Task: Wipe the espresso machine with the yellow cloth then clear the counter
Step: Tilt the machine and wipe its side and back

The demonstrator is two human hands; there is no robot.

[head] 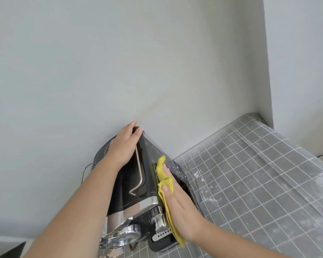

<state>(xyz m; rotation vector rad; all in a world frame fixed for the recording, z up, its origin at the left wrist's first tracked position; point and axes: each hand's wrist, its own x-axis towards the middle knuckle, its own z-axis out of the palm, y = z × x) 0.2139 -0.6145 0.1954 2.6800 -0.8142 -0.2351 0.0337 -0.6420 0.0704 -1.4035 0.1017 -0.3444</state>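
Observation:
A black and chrome espresso machine stands on the counter against the wall, seen from above. My left hand lies flat on its top, fingers reaching over the back edge. My right hand presses the yellow cloth flat against the machine's right side, fingers stretched along the panel. The cloth hangs down below my palm past the machine's front corner. The chrome group head and portafilter show at the front bottom.
A grey counter with a white grid pattern runs to the right of the machine up to a wall corner, dusted with white specks. A plain pale wall fills the upper view. Brownish crumbs lie under the machine's front.

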